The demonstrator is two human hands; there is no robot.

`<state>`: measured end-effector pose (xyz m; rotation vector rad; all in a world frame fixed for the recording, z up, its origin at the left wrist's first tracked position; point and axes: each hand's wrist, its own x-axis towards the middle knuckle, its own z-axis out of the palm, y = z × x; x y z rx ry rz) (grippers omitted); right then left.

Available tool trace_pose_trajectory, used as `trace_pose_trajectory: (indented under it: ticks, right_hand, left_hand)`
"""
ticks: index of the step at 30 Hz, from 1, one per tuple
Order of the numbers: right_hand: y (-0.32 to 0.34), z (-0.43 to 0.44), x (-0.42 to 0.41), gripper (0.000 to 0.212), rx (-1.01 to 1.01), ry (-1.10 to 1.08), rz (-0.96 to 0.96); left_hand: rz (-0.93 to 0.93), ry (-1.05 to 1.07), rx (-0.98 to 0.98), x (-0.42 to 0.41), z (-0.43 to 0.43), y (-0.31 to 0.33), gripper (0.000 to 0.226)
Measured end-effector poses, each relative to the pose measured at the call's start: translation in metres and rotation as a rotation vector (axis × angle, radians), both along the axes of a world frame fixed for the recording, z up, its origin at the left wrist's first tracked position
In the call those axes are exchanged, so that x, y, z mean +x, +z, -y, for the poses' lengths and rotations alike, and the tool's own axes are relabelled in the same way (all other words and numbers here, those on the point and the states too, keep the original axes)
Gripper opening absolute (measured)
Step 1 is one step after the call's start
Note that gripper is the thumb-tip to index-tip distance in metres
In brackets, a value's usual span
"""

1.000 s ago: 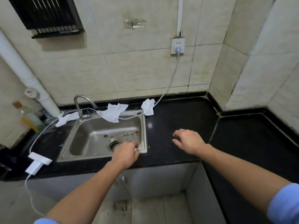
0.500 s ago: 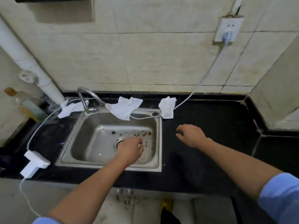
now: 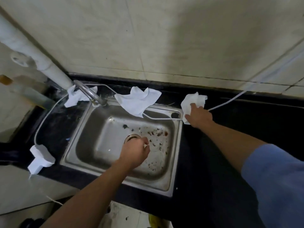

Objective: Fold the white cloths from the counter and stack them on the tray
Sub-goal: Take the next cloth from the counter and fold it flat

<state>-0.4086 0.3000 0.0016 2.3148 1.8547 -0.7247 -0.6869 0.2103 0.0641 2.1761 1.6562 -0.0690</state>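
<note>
Fingers (image 3: 191, 106) of the right hand (image 3: 199, 116) lie spread on the right cloth (image 3: 193, 101), apparently gathering it; whether they have pinched it I cannot tell. All lies on the black counter (image 3: 230, 122) around the steel sink (image 3: 125, 145). A middle cloth (image 3: 138, 101) drapes over the sink's back rim and the cable (image 3: 161, 118), and a left cloth (image 3: 75, 97) sits bunched behind the tap (image 3: 88, 92). No tray shows. That arm reaches forward, nearly straight. The left hand (image 3: 134, 153) hangs loosely curled over the basin, empty.
</note>
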Motion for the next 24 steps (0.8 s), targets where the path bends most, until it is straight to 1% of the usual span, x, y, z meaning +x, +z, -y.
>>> trace_pose_trajectory:
  ticks: [2,5,6,7,9,10,12,13,15,17,19,21,24]
  right_hand:
    - [-0.01,-0.007,-0.001,0.052,-0.055,0.012,0.031]
    - [-0.01,-0.017,-0.007,0.033,-0.115,0.007,0.024]
    - [-0.008,-0.02,-0.007,0.029,-0.11,-0.031,0.02]
    - [-0.007,-0.022,-0.008,0.029,-0.109,-0.052,0.04]
    - [0.002,-0.023,-0.008,0.039,-0.132,-0.153,0.005]
    - [0.007,-0.021,-0.006,0.04,-0.091,-0.179,-0.075]
    - [0.021,-0.015,-0.001,0.025,0.139,-0.19,-0.21]
    - [0.034,-0.009,0.001,0.019,0.242,-0.191,-0.235]
    - [0.06,0.008,0.008,0.017,0.346,-0.18,-0.238]
    - [0.081,0.034,0.013,0.019,0.397,-0.159,-0.25]
    - [0.092,0.069,0.02,0.016,0.433,-0.163,-0.284]
    - [0.09,0.111,0.024,0.011,0.416,-0.161,-0.27]
    - [0.061,0.178,0.015,0.012,0.252,-0.223,-0.202]
  left_hand:
    - [0.016,0.012,-0.022,-0.001,-0.005,-0.005,0.019]
    - [0.043,0.012,-0.019,-0.002,-0.01,-0.01,0.018]
    - [0.046,0.012,-0.025,-0.002,-0.011,-0.011,0.018]
    - [0.045,0.009,-0.027,-0.002,-0.013,-0.012,0.019]
    - [0.033,-0.005,-0.02,-0.002,-0.019,-0.014,0.019]
    - [0.036,-0.013,-0.019,-0.002,-0.022,-0.015,0.02]
    - [0.047,-0.036,-0.025,0.0,-0.029,-0.016,0.021]
    - [0.051,-0.057,-0.029,0.002,-0.032,-0.016,0.021]
    - [0.065,-0.098,-0.035,0.007,-0.041,-0.017,0.019]
    - [0.066,-0.149,-0.027,0.014,-0.048,-0.019,0.017]
    - [0.074,-0.204,-0.025,0.023,-0.05,-0.023,0.018]
    - [0.099,-0.254,-0.041,0.034,-0.046,-0.028,0.018]
    - [0.134,-0.346,-0.093,0.051,-0.033,-0.041,0.017]
